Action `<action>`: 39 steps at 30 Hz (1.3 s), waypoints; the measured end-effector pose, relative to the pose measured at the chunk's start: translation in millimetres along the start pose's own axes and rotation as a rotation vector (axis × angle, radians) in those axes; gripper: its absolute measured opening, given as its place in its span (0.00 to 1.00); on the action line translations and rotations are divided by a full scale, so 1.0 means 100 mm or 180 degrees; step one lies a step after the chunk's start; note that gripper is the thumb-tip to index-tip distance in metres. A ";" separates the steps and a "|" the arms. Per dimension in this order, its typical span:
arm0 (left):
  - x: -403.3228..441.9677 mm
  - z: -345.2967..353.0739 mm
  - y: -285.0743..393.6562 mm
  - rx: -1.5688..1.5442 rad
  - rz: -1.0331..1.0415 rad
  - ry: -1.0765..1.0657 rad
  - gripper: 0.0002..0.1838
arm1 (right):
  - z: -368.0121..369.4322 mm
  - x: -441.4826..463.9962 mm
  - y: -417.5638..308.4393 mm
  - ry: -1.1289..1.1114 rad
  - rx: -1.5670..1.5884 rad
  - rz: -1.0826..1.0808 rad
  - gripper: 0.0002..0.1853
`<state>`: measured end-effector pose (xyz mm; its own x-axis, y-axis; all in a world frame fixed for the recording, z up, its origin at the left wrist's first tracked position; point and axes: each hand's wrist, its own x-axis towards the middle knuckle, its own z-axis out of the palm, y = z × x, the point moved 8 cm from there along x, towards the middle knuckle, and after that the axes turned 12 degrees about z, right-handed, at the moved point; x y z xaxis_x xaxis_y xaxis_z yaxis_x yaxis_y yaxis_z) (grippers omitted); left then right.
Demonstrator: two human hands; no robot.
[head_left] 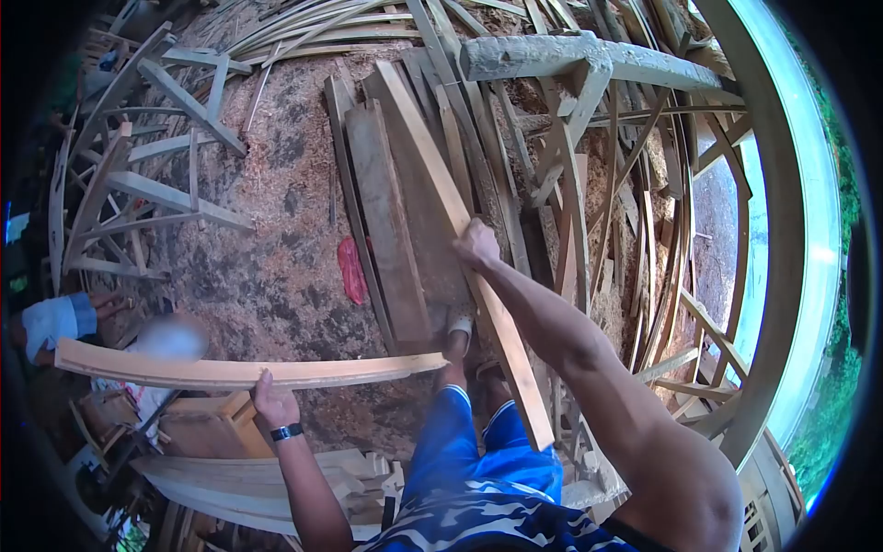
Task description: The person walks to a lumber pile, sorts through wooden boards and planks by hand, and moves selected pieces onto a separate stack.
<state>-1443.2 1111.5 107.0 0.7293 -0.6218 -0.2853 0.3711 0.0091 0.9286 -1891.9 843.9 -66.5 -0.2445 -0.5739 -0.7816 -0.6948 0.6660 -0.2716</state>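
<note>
My left hand [274,401] is closed around a slightly curved wooden plank [202,372], which it carries level out to the left, one end close to my leg. My right hand [476,245] grips a long straight wooden board [428,170] near its middle. That board slants from the upper middle of the view down beside my right thigh. Below it, wide weathered planks [382,221] lie on the ground. A dark band is on my left wrist.
Wooden trestles [175,198] stand at the left, near a person in a light shirt [53,324]. A rough beam on legs [589,60] stands at upper right. Long strips [322,37] pile at the back. A red plastic scrap [350,270] lies on the shaving-covered ground.
</note>
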 end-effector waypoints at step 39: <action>-0.16 1.82 -2.42 0.0644 -0.1883 -0.0421 0.30 | -0.20 -1.86 1.84 -0.0841 0.0301 -0.0271 0.36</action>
<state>-1649.1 976.6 -70.5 0.3525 -0.5680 -0.7437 0.5639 -0.5053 0.6532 -1987.4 1063.2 39.9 0.0052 -0.4937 -0.8696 -0.6362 0.6693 -0.3838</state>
